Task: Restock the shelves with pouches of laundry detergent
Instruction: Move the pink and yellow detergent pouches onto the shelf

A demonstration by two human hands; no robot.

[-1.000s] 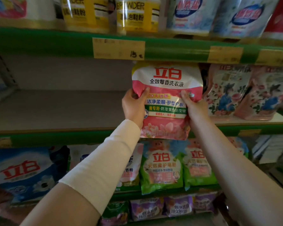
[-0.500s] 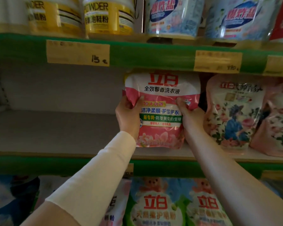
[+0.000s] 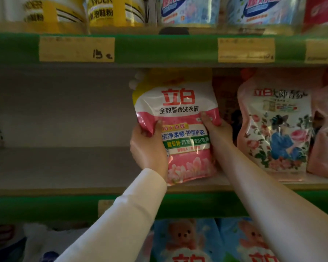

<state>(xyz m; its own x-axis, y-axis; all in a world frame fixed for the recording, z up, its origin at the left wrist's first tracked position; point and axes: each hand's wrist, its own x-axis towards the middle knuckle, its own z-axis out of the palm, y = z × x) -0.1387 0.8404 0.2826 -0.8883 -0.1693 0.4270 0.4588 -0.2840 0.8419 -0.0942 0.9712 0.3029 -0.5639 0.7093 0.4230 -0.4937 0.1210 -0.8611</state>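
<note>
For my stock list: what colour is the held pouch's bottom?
The pouch is pink there, with pale flowers; head view.

I read red 立白 over 全效馨香洗衣液 on the pink pouch [image 3: 180,110], with 洁净柔顺·护型护衣 lower down. The yellow price tag [image 3: 76,49] on the green shelf edge [image 3: 159,50] says 15. A yellow tub [image 3: 115,11] above shows WDER and 泡鞋粉.

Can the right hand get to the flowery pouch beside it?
Probably yes: the flowery pouch stands close beside the right hand, its front uncovered, though that hand grips the pink pouch now.
</note>
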